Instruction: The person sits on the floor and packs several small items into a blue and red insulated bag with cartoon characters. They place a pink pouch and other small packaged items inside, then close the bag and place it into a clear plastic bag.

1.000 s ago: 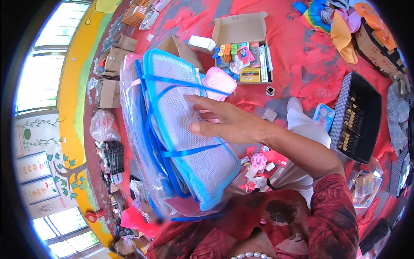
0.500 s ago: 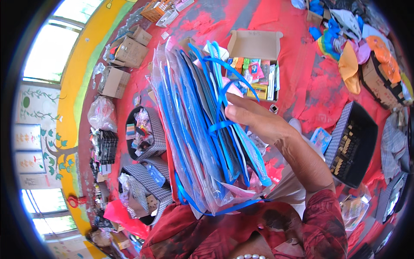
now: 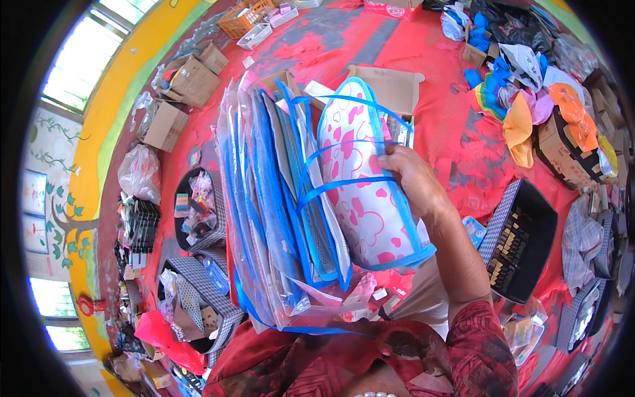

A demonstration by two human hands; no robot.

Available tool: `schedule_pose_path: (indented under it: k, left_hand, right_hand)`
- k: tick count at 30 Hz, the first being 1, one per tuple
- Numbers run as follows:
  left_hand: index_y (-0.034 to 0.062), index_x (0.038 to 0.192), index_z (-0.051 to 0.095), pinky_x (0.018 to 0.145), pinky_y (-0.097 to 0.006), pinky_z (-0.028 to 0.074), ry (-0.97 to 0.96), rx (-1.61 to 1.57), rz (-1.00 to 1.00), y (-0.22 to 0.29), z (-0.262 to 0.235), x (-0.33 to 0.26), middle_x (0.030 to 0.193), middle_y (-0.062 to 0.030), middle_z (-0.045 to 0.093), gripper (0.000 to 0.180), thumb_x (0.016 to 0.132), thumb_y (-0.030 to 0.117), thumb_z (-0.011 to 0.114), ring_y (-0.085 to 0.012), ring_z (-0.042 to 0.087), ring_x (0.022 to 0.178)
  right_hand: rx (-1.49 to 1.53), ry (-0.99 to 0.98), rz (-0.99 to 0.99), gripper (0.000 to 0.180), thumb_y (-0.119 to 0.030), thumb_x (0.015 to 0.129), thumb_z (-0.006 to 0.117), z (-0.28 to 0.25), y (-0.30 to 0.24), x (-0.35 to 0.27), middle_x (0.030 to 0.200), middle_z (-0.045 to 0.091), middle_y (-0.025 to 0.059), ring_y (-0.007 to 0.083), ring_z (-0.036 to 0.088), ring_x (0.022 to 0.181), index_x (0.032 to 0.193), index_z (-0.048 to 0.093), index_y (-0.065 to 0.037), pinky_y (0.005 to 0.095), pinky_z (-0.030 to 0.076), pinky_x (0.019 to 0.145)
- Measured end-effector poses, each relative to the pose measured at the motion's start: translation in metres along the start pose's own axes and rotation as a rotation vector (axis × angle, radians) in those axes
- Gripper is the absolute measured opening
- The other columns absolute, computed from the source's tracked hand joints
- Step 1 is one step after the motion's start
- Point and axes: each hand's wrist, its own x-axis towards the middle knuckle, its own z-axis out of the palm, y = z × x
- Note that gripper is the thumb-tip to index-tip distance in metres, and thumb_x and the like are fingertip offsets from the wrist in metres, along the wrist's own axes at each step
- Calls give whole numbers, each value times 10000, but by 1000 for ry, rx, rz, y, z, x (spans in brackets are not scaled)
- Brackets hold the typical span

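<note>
Upright in front of my chest stands a thick bundle of flat bags (image 3: 258,192), in clear plastic with blue edging and thin blue straps. At its right side a white bag with pink hearts and blue trim (image 3: 357,172) bows outward. My right hand (image 3: 417,182) is closed on the right edge of this heart-patterned bag, thumb toward me. The blue straps (image 3: 340,185) loop across its face. My left hand cannot be seen; the bundle and my clothing cover that side.
On the red floor behind the bundle lies an opened cardboard box (image 3: 400,89). Checked fabric bins (image 3: 218,317) stand at the left, and another black-lined bin (image 3: 529,241) at the right. Cardboard boxes (image 3: 165,126) line the left wall. Coloured bags and cloths (image 3: 516,126) are piled far right.
The heart-patterned bag has come into view, its face turned toward me at the bundle's right side. My right hand has moved right and now grips its edge. The bundle has shifted slightly left.
</note>
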Motion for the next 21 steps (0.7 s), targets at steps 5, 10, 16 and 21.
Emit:
schedule_pose_path:
  k: [5, 10, 16, 21]
  left_hand:
    - [25, 1218, 441, 892, -457, 454, -20, -43, -3, -3, -2, 11, 1142, -164, 552, 593, 730, 266, 676, -310, 550, 1034]
    - [25, 1216, 442, 893, -459, 452, -78, -138, -21, -4, -4, 14, 1143, -164, 551, 587, 734, 264, 675, -310, 547, 1038]
    - [25, 1214, 445, 895, -461, 451, -243, -344, -47, -3, -12, 0, 1145, -165, 549, 580, 738, 263, 673, -311, 545, 1043]
    - [25, 1213, 446, 896, -463, 450, -409, -528, -51, -8, -15, -5, 1147, -165, 548, 574, 741, 262, 672, -311, 542, 1047]
  right_hand:
    - [77, -23, -106, 353, -103, 781, 524, -3, -10, -15, 974, 599, 123, 179, 576, 858, 1095, 517, 55, 310, 452, 776]
    - [93, -78, 72, 370, -38, 688, 576, -5, -14, -15, 911, 609, 90, 167, 571, 819, 1047, 550, 49, 288, 447, 762]
    - [50, 72, 24, 378, -23, 632, 584, -19, -16, -31, 857, 616, 61, 155, 561, 756, 1009, 582, 5, 261, 430, 709]
    - [-27, 405, -233, 373, 13, 663, 532, -56, -28, -45, 883, 603, 88, 189, 573, 774, 1034, 563, 35, 281, 440, 723]
